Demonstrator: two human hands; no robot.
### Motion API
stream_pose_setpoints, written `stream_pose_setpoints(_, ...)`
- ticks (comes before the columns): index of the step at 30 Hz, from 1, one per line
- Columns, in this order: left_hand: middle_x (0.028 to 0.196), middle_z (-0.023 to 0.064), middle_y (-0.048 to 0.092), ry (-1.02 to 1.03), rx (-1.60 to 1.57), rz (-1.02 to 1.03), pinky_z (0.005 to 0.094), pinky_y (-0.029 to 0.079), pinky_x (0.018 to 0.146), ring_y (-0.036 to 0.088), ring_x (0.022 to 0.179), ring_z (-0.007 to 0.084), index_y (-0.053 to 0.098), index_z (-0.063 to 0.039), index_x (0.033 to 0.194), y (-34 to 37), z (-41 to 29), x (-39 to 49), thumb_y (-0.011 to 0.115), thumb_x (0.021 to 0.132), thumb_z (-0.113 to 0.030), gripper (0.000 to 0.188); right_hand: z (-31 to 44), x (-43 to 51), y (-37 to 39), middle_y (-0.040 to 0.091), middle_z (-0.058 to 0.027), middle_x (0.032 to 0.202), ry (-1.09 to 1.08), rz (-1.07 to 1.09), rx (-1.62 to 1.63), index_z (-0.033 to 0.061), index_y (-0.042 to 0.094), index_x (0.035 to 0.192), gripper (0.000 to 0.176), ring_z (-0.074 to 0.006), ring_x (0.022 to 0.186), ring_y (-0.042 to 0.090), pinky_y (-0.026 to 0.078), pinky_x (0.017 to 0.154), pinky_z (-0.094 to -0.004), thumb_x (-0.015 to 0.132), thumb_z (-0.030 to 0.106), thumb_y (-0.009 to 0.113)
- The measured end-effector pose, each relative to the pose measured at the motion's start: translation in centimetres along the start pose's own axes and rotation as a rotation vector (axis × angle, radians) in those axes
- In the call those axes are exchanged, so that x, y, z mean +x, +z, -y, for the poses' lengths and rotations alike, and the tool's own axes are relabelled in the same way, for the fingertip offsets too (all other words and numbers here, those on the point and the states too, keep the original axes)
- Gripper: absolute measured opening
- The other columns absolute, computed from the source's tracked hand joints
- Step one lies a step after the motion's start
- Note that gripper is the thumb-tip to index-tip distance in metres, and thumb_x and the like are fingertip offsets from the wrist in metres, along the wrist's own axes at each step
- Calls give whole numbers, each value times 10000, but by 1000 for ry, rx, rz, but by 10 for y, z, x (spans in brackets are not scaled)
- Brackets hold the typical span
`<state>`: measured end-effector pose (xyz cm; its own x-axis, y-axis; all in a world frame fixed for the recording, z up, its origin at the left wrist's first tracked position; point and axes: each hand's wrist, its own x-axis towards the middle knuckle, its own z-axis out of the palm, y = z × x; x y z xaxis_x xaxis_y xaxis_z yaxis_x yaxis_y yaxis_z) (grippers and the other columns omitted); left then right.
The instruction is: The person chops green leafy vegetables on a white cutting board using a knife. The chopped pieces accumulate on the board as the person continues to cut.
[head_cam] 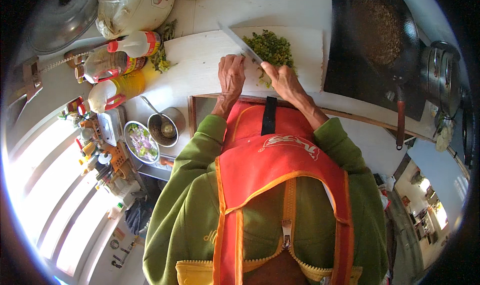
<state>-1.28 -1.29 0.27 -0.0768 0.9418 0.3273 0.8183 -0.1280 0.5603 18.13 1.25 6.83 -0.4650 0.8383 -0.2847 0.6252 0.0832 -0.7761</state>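
My right hand (283,81) is closed around the handle of a kitchen knife (243,44), its blade slanting up and left over a white cutting board (198,65). Chopped leafy greens (272,50) lie heaped beside the blade, with small bits scattered nearer me. Close to the left of the knife, my left hand (231,75) rests over the board with its fingers curled down; whether anything is under the fingertips is hidden.
A wok (407,33) of dark crumbly food sits on a black cooktop (345,71) at right. At left are oil and sauce bottles (131,86), wilted greens (161,59), a metal pot with a ladle (179,120) and a bowl of chopped onion (141,142).
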Motion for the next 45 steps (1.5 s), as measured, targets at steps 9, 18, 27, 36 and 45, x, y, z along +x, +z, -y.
stream_pose_setpoints(9,876,113,593,-48,79,42,430,457,776,572,853,321,616,-47,911,3,4,-5,625,824,-10,95,-24,-29,-18,543,-202,656,-279,98,-306,192,534,1326,371,-323,556,591,470,509,-451,968,101,502)
stream_pose_setpoints(18,893,127,606,-25,14,11,430,478,788,582,854,330,654,-45,941,-2,2,-3,628,821,1,131,-31,-3,5,569,-196,686,-212,33,-137,83,499,1307,381,-348,571,582,463,516,-436,932,29,536)
stream_pose_setpoints(27,852,130,582,-57,29,29,443,467,760,564,843,344,620,-41,929,4,4,-1,600,817,6,123,-10,-20,-19,596,-239,741,-206,109,-231,117,568,1252,265,-408,633,602,462,553,-473,1000,158,495)
stream_pose_setpoints(36,865,136,605,-38,6,-32,447,486,741,584,854,350,633,-40,940,-2,5,-5,612,830,-10,116,-21,-6,-14,555,-176,617,-206,3,-65,48,600,1094,270,-326,522,507,423,499,-431,1034,277,470)
stream_pose_setpoints(45,882,124,586,-53,37,27,441,477,731,554,842,340,614,-41,898,-1,3,0,645,790,-8,117,-10,-12,-18,557,-215,671,-238,108,-320,88,570,1210,246,-378,571,565,474,536,-461,996,189,502)
